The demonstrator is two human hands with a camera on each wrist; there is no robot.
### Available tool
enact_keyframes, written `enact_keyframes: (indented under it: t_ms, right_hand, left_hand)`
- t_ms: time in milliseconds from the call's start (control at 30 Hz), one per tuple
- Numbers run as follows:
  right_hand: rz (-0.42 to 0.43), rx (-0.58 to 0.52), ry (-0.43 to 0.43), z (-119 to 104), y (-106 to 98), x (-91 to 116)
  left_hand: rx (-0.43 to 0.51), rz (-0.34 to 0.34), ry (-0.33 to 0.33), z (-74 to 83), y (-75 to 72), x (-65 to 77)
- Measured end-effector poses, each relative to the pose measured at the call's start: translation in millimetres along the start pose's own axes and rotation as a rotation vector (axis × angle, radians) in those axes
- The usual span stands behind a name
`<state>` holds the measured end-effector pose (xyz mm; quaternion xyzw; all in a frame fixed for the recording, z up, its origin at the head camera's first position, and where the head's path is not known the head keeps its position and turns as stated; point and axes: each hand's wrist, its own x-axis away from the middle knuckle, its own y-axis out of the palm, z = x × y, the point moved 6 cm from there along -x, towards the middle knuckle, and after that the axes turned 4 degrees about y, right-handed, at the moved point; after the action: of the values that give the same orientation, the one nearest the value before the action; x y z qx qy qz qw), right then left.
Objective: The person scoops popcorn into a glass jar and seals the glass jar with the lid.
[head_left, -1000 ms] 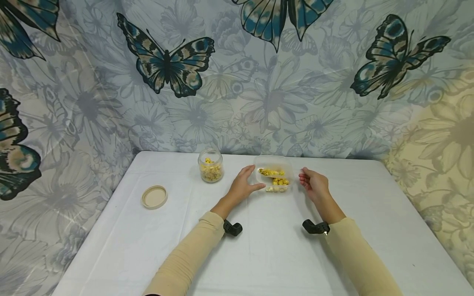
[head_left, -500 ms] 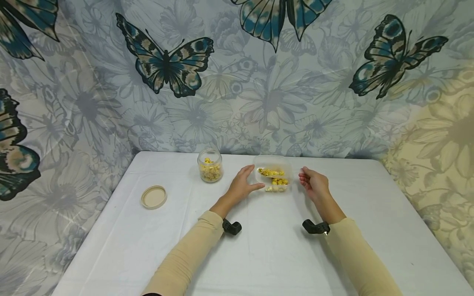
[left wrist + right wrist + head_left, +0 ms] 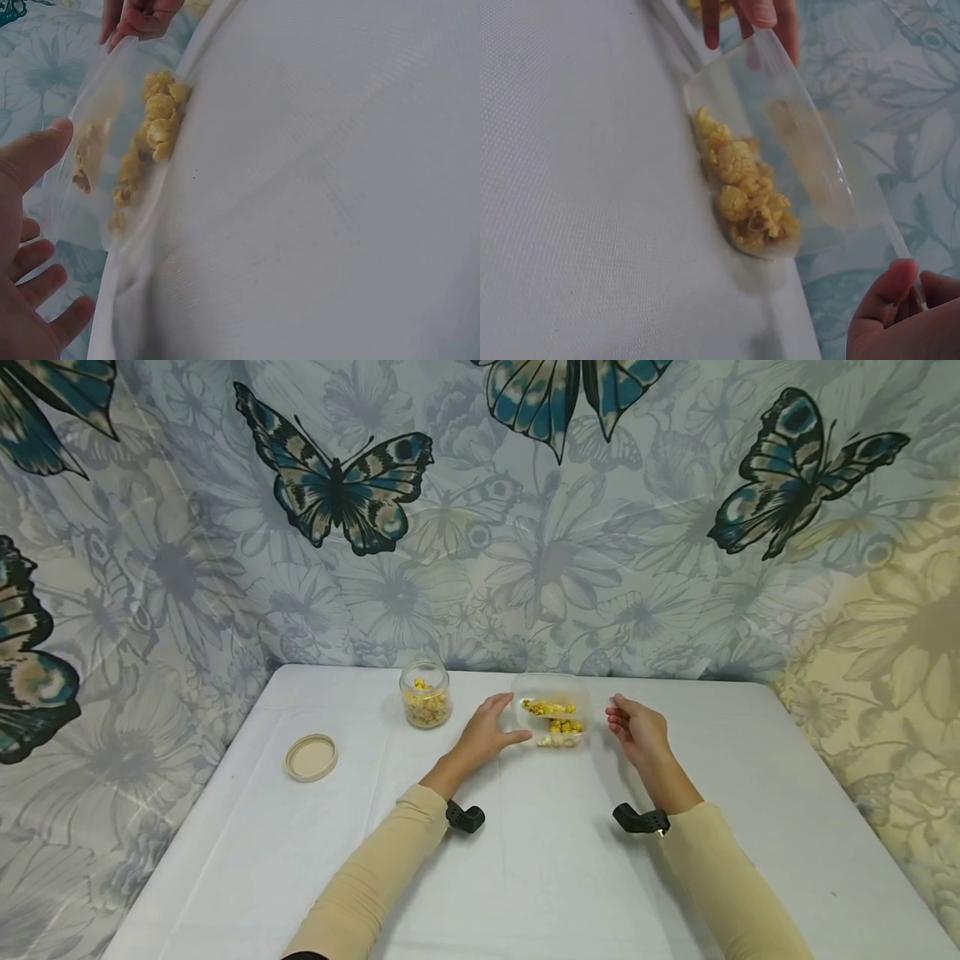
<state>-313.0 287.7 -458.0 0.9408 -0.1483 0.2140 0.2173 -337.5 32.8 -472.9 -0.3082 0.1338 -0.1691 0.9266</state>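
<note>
A clear plastic container (image 3: 577,693) with yellow popcorn (image 3: 742,180) in it stands near the table's far edge. My left hand (image 3: 483,731) is at its left end, thumb tip right at the rim and fingers loosely extended beside it. On the other side, my right hand (image 3: 637,727) pinches a thin translucent strip (image 3: 896,236), which looks like the handle of a spoon. In the head view popcorn lies higher inside the container, in line with that hand; its support is blurred through the wall in the wrist views.
A glass jar (image 3: 427,697) part full of popcorn stands to the left of the container. Farther left lies a round beige lid (image 3: 311,758). A white cloth covers the table (image 3: 525,877); behind it hangs a butterfly-print backdrop (image 3: 480,527).
My left hand and forearm have shifted slightly left. The right hand keeps its pinch, and the container, jar and lid stay where they were.
</note>
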Motion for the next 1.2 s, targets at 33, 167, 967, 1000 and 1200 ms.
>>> enact_keyframes:
  t_ms: [33, 167, 967, 1000, 1200]
  right_hand:
    - [-0.002, -0.003, 0.001, -0.3, 0.3, 0.1]
    - [-0.009, -0.012, 0.004, -1.6, 1.5, 1.1]
    - [-0.095, -0.026, -0.053, -12.6, 22.0, 5.9]
    - [-0.097, -0.027, -0.053, -12.9, 23.0, 6.1]
    - [-0.109, -0.037, -0.054, -14.6, 28.8, 4.9]
  left_hand:
    - [-0.002, 0.001, -0.001, -0.2, -0.9, 0.2]
    - [0.001, 0.0, -0.001, -0.9, -4.3, 0.8]
    - [-0.027, 0.013, -0.039, 4.3, -34.3, 12.3]
    - [-0.032, 0.014, -0.039, 5.0, -36.1, 13.0]
    - [-0.057, 0.03, -0.013, 9.4, -45.0, 14.9]
